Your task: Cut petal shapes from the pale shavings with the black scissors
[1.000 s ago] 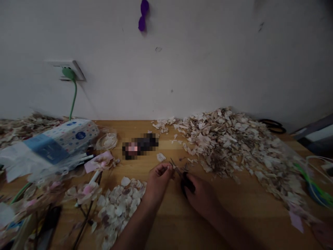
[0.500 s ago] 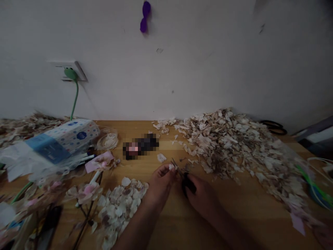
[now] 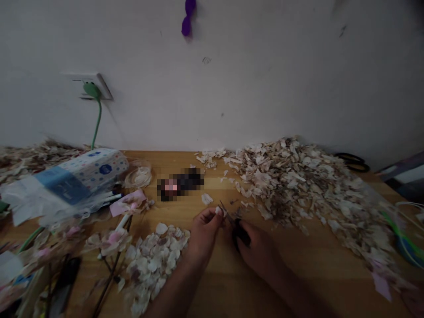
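A pale wall (image 3: pixel 265 79) rises behind a wooden tabletop (image 3: pixel 228 287). The broad heap of dry, whitish petal scraps (image 3: pixel 285 176) covers much of the right side, trailing toward the near right corner. At the left lies a blue-and-white tissue pack (image 3: pixel 82 176), slanting away to the right, and nearer the person is a pile of rounded pale petals (image 3: pixel 155 260). The left hand (image 3: pixel 203 229) is just beside that pile, its thumb and fingers pinched on a small pale petal. The right hand (image 3: pixel 258 249) grips black-handled scissors (image 3: pixel 236 229) above the tabletop's middle, between the pile and the heap. Their long axis runs diagonally, handles toward the person and the right, blades pointing away and to the left. A loose petal (image 3: pixel 207 198) lies just beyond the left hand. Smallest is the pinched petal (image 3: pixel 218 210), close by the blade tips; whether they touch it I cannot tell.
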A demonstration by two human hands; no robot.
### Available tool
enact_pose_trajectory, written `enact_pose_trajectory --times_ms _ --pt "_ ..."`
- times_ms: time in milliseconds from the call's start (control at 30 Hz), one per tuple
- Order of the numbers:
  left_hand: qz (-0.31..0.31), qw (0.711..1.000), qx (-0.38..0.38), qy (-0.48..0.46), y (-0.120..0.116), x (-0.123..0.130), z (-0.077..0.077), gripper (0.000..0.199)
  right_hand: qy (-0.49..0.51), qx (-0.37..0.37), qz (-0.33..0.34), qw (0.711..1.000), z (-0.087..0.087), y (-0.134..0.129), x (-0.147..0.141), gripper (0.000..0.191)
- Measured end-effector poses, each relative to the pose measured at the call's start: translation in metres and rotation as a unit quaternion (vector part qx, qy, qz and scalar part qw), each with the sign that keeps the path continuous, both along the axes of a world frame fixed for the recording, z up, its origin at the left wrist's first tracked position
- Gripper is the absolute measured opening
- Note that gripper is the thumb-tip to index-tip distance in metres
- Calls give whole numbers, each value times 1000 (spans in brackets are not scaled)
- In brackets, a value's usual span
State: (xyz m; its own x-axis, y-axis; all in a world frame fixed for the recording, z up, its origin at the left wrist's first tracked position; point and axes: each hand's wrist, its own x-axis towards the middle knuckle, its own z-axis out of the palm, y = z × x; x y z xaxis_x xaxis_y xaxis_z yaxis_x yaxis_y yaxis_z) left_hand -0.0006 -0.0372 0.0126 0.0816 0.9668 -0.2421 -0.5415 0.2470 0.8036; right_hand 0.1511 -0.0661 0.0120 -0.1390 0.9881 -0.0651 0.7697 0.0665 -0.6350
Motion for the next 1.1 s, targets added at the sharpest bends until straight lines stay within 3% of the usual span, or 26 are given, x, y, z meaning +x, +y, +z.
enact_pose_trajectory --times_ms 167,367,433,600,700,833,967,1100 --pt "-17 993 16 118 3 -7 10 25 0 -6 2 1000 1 1 0 25" --pt "-26 983 26 180 6 -12 18 28 -4 -5 8 1000 0 0 2 24" --pt "-28 989 27 145 6 -11 16 26 -3 -2 4 1000 0 0 2 24" --pt "-8 998 -14 -67 1 1 9 18 4 -2 -2 1000 -1 0 1 30" --pt "13 995 -23 -91 -1 5 6 18 -4 -2 -2 1000 0 0 0 27" --pt "18 1000 -5 -15 -1 2 7 19 -8 6 2 1000 0 -1 -1 25" --pt "4 995 21 102 2 -4 15 25 -1 -1 3 1000 0 -1 0 27" --pt "-8 987 32 155 4 -7 23 30 -7 -4 4 1000 2 0 0 28"
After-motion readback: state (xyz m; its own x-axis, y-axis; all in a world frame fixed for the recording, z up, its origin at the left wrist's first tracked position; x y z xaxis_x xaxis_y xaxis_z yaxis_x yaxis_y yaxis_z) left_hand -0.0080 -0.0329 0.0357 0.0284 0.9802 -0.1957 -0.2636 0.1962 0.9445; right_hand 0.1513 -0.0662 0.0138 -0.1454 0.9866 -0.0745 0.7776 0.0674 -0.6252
